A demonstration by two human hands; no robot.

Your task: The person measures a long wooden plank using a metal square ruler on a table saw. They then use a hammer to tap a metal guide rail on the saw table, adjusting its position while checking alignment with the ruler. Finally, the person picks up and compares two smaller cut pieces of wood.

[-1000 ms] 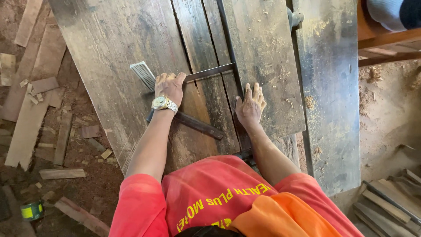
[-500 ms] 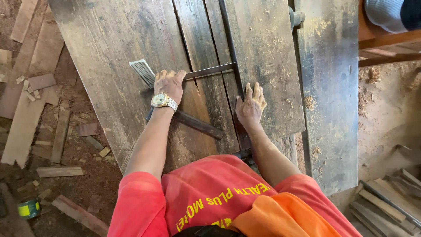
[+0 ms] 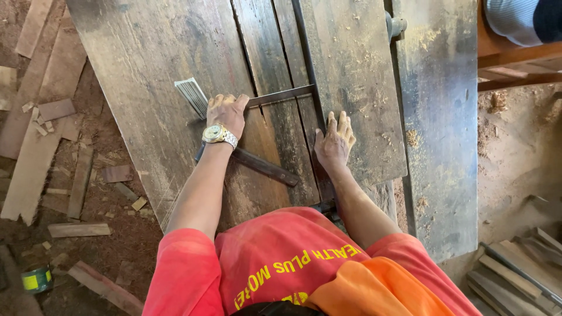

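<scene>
Left hand (image 3: 225, 114) sits mid-frame, fingers curled down over a metal square (image 3: 280, 95), pinning its blade flat on the table (image 3: 146, 70). Nothing has shifted over the last second: same press, same spot, so the square is being held steady, not slid. Right hand (image 3: 335, 140) lies open, palm down, fingers spread beside the slot (image 3: 307, 64), holding nothing. A dark bar (image 3: 263, 167) runs under the left wrist. Offcuts (image 3: 79, 229) litter the floor at left.

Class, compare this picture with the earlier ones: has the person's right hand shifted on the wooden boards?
No. The right hand lies flat just right of the dark metal bar, as before, and the left hand likewise keeps its place.
</scene>
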